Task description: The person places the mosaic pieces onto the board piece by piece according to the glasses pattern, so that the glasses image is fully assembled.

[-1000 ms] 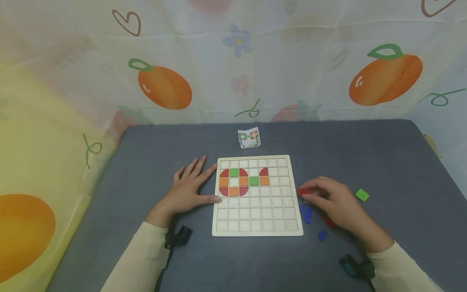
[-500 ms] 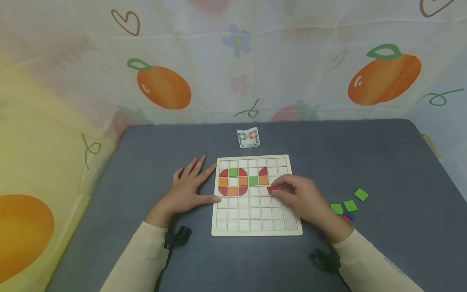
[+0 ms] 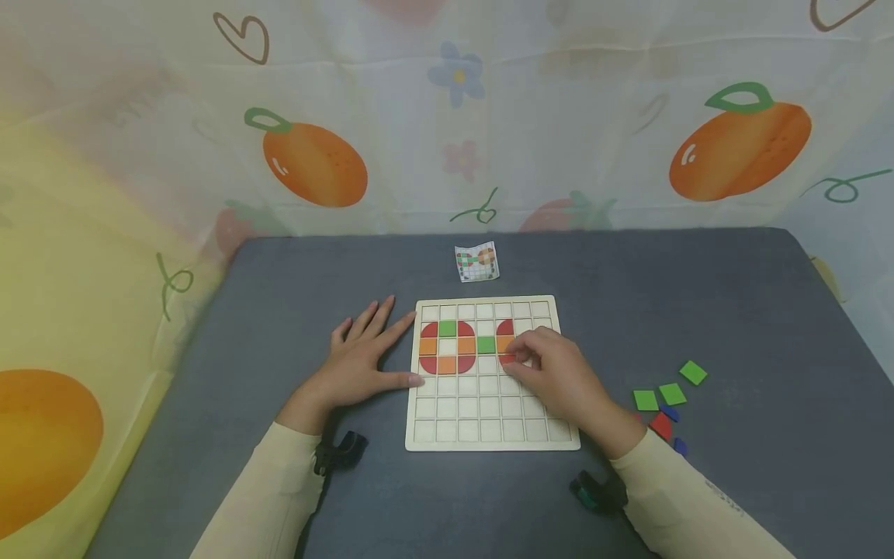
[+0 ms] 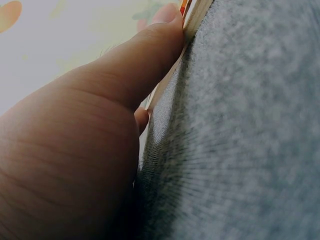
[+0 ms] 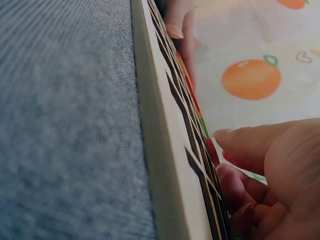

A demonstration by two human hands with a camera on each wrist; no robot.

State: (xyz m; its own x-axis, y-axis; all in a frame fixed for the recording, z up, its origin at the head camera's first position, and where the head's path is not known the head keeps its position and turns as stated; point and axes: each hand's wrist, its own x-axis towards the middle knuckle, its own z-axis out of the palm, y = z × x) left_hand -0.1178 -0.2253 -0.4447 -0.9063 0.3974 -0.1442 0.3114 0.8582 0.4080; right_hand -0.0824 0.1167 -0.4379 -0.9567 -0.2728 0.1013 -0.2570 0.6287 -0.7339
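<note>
A wooden grid board (image 3: 482,431) lies on the table, with red quarter-round tiles and orange and green squares in its cells. My left hand (image 3: 356,369) is spread flat beside it, fingertips and thumb at the board's left edge. In the left wrist view the thumb (image 4: 160,35) rests on that edge. Over the board's right half, my right hand (image 3: 559,376) pinches a red quarter-round tile (image 3: 506,359) just below an orange square (image 3: 504,342). The right wrist view shows this red tile (image 5: 212,150) close over the grid, between thumb and fingers.
Right of the board lie loose green squares (image 3: 646,400), a red tile (image 3: 661,425) and blue tiles (image 3: 680,446); the right forearm hides part of this group. Behind the board is a small pattern card (image 3: 477,262). A fruit-printed cloth (image 3: 398,116) hangs behind the table.
My right hand has carried the red tile leftward from beside the board to a cell under the orange square, uncovering loose tiles on the right. The left hand has stayed still.
</note>
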